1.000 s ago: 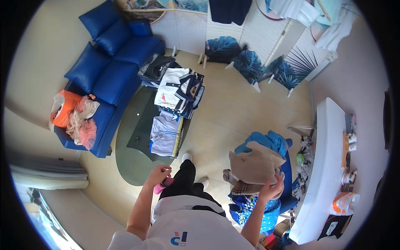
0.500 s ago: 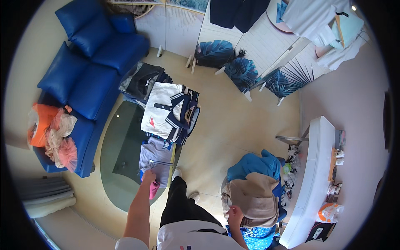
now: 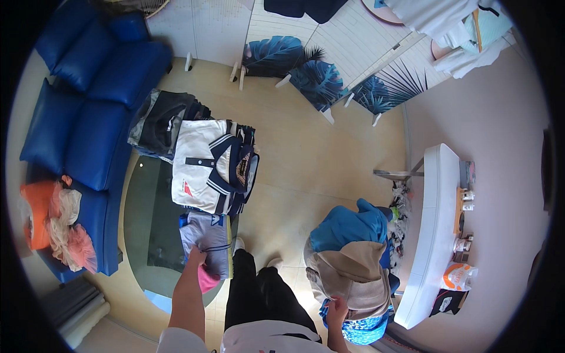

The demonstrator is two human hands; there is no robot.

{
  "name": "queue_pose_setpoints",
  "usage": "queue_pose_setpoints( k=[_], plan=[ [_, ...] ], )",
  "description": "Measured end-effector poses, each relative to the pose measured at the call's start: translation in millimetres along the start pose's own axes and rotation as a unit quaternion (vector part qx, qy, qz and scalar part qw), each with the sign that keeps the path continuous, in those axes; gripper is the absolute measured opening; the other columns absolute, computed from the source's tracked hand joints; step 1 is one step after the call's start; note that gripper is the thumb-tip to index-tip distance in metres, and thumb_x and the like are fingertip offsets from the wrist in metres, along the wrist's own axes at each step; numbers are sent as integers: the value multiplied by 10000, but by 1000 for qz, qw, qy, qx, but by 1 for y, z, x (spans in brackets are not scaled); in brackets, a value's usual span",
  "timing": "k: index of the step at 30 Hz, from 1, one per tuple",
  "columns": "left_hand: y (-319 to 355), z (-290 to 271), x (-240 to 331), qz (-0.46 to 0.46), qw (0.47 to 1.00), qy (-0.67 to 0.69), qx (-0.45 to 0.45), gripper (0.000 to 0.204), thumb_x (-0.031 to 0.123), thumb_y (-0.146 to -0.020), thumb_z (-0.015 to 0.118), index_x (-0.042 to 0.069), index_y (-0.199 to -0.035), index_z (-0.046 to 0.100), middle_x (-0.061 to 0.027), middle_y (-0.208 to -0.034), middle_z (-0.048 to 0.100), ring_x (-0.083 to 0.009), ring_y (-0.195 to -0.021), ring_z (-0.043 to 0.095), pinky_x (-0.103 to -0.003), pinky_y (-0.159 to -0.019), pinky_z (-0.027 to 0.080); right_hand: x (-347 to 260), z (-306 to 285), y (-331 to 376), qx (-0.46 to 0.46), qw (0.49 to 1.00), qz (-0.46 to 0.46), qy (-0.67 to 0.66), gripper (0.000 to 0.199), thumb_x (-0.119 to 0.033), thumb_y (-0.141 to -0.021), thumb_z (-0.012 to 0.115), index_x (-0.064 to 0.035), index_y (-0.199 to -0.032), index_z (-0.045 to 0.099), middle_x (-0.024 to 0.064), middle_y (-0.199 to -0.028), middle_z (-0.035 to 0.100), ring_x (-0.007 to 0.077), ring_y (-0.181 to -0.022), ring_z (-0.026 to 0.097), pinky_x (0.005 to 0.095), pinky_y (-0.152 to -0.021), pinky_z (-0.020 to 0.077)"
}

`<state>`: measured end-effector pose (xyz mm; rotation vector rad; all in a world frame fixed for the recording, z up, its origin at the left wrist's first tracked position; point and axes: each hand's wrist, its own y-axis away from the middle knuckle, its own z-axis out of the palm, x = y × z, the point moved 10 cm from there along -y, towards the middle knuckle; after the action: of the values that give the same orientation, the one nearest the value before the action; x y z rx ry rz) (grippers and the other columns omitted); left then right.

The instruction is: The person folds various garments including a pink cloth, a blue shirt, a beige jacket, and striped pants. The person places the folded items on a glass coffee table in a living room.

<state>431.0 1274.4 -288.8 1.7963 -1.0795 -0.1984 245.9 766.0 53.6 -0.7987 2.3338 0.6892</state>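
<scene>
Step (judged): pink cloth (image 3: 208, 280) being handled at near end of desk (image 3: 136, 235), beside grey folded garment (image 3: 206, 233) | left hand (image 3: 197, 257) curled near it, grip cannot be told | right hand (image 3: 337, 312) at brown garment (image 3: 353, 283), hold unclear | next (judged): firm pinch called for

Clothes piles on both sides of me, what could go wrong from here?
The loose heap on the right may slip: your right hand is at the beige garment, which lies against the blue one, so a tug might drag both off.

Your left hand is at the grey folded garment, close to the pink cloth, so its fold could get rumpled.

The stack topped by a white shirt could slide if nudged.
</scene>
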Motion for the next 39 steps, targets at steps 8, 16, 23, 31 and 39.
queue_pose_setpoints(
  k=[8,16,23,31,39],
  plan=[
    [53,28,47,76,982,173,-8,345,263,-798,518,-22,-972,606,-226,-900,636,-356,-875,607,-400,-758,454,-34,-5,-32,-2,998,-50,-46,147,24,-745,488,2,-840,598,85,-702,619,138,-630,609,264,-557,473],
    [302,-60,228,293,945,141,45,201,121,-762,564,-24,-902,568,-159,-711,596,-235,-657,588,-336,-611,460,-149,66,-43,-289,929,-137,-186,169,-16,-814,576,-47,-973,625,64,-881,637,122,-794,617,259,-711,493],
    [412,-62,347,417,899,112,65,252,68,-673,640,17,-807,433,-35,-610,490,-69,-539,453,-262,-468,376,-240,73,20,-413,837,-281,-221,361,-368,-863,593,-18,-820,517,144,-698,570,274,-624,549,365,-552,417],
    [443,-35,377,484,845,-33,224,297,78,-677,662,14,-939,539,-63,-582,512,-141,-526,528,-285,-476,409,-213,27,2,-327,865,-287,-251,364,-363,-833,649,-29,-818,506,87,-661,561,188,-595,544,313,-544,425],
    [453,-29,385,469,874,42,120,301,48,-680,686,6,-963,593,2,-578,481,-60,-525,458,-218,-485,365,-194,35,-3,-418,831,-169,-325,294,-269,-883,613,-23,-746,529,31,-641,579,99,-540,561,239,-479,425]
  ],
)
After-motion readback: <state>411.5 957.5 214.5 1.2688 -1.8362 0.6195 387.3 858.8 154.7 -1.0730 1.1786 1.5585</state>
